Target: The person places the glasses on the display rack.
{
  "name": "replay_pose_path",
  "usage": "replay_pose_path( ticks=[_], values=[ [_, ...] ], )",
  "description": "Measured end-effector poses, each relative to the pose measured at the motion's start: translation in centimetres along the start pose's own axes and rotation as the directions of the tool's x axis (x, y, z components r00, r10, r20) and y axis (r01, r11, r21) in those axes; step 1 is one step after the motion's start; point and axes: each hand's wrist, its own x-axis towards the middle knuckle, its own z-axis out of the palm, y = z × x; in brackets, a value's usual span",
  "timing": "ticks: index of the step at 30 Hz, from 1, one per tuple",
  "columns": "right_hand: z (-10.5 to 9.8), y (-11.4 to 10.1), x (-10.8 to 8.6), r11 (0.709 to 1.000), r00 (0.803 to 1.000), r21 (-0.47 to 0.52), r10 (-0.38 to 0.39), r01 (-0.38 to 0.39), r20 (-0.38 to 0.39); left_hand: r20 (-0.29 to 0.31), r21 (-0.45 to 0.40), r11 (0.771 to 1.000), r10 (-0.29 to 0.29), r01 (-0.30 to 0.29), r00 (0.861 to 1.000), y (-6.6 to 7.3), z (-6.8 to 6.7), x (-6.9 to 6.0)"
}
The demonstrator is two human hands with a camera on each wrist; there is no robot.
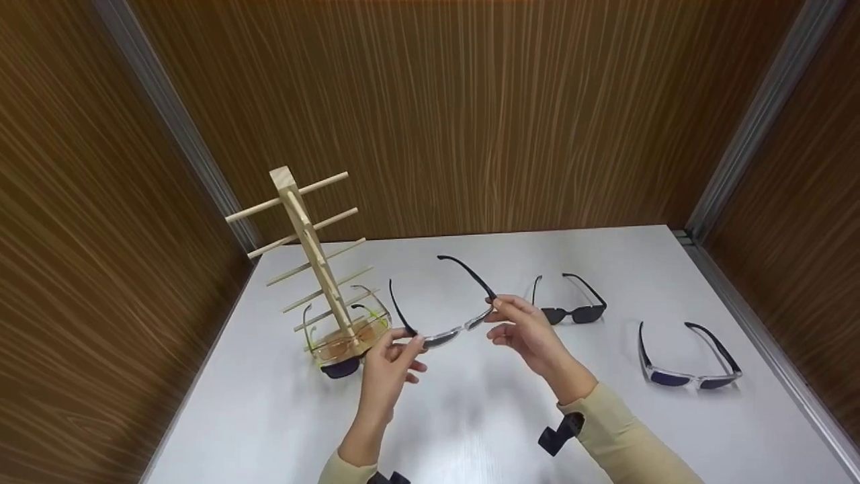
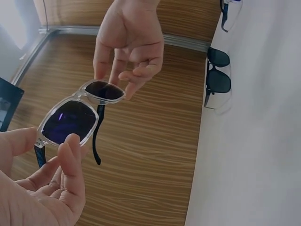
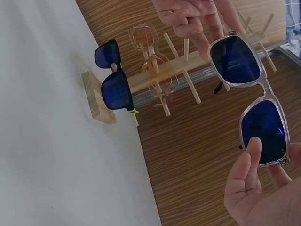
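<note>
A pair of sunglasses (image 3: 266, 89) with a clear frame, dark blue lenses and black temples is held up between both hands, its temples unfolded. My left hand (image 1: 388, 366) pinches one hinge corner, and my right hand (image 1: 534, 336) grips the opposite corner. To the left of my left hand stands a wooden display rack (image 1: 316, 259) with several pairs of pegs. Low on it hang tinted glasses with a clear frame (image 3: 153, 61) and, beneath them, dark sunglasses (image 3: 116, 89) with a yellow-green detail.
Black sunglasses (image 1: 574, 314) lie on the white table (image 1: 470, 417) behind my right hand, partly hidden by it. Further right rest clear-framed sunglasses (image 1: 692, 381) with black temples, unfolded. Wood-grain panels (image 1: 470, 121) enclose the table at the back and sides.
</note>
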Motion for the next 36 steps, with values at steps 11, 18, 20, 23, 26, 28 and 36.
replay_pose_path(
  ticks=[11, 18, 20, 23, 26, 28, 36],
  values=[
    [1.9, 0.1, 0.2, 0.999, 0.998, -0.043, 0.0, 0.003, 0.063, -0.058, 0.03, 0.999, 0.013, -0.011, 0.998, 0.4, -1.6, -1.3],
    [3.0, 0.6, 0.6, 0.998, 0.996, -0.056, 0.004, 0.001, 0.092, -0.095, 0.041, 0.999, -0.02, 0.024, 0.995, 0.7, -2.5, -1.7],
    [3.3, 0.8, 0.7, 0.998, 0.995, -0.057, 0.01, -0.004, 0.1, -0.114, 0.041, 0.999, -0.029, 0.034, 0.993, 0.6, -2.8, -2.0],
    [3.7, 1.2, 0.6, 0.998, 0.993, -0.062, 0.019, -0.011, 0.117, -0.146, 0.045, 0.998, -0.044, 0.051, 0.988, 0.5, -3.1, -2.4],
    [4.2, 1.5, 0.6, 0.997, 0.991, -0.075, 0.02, -0.01, 0.13, -0.172, 0.05, 0.997, -0.055, 0.064, 0.984, 0.4, -3.5, -2.8],
    [4.5, 1.6, 0.6, 0.996, 0.991, -0.083, 0.023, -0.012, 0.134, -0.186, 0.056, 0.996, -0.058, 0.07, 0.981, 0.4, -3.8, -2.9],
    [6.0, 2.1, 1.1, 0.994, 0.987, -0.103, 0.048, -0.032, 0.155, -0.251, 0.051, 0.994, -0.077, 0.092, 0.965, 0.7, -4.9, -3.6]
  ],
)
